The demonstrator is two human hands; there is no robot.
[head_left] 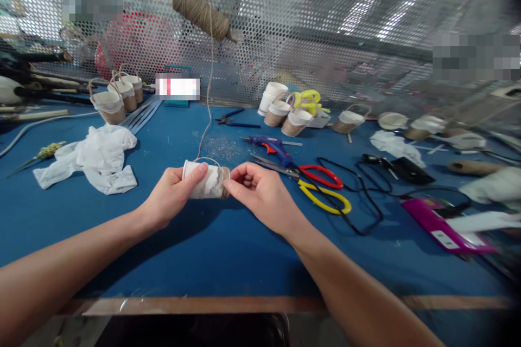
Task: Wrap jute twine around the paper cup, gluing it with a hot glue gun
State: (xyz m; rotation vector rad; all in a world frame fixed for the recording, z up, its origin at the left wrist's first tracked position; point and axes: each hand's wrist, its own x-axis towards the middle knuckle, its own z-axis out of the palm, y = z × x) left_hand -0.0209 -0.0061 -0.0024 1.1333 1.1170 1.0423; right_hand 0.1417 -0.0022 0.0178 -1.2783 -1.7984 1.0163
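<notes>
My left hand (pixel 179 190) is closed around the rim end of a white paper cup (pixel 208 183), which lies on its side in the air above the table. Brown twine (pixel 225 181) is wound around the cup's base end. There my right hand (pixel 260 190) pinches with thumb and forefinger at the wound twine. A single strand runs from the cup up to a twine spool (pixel 199 11) hung on the mesh. Just right of my hands lie scissors (pixel 321 190) with red and yellow handles and a blue hot glue gun (pixel 271 147).
Twine-wrapped cups (pixel 109 107) with handles stand at the back left, and more cups (pixel 297 121) at the back right. White cloth (pixel 93 157) lies at left, pliers (pixel 236 119) behind. Black cable (pixel 366 200) and a magenta box (pixel 443 225) occupy the right. A perforated metal screen (pixel 260 59) bounds the back.
</notes>
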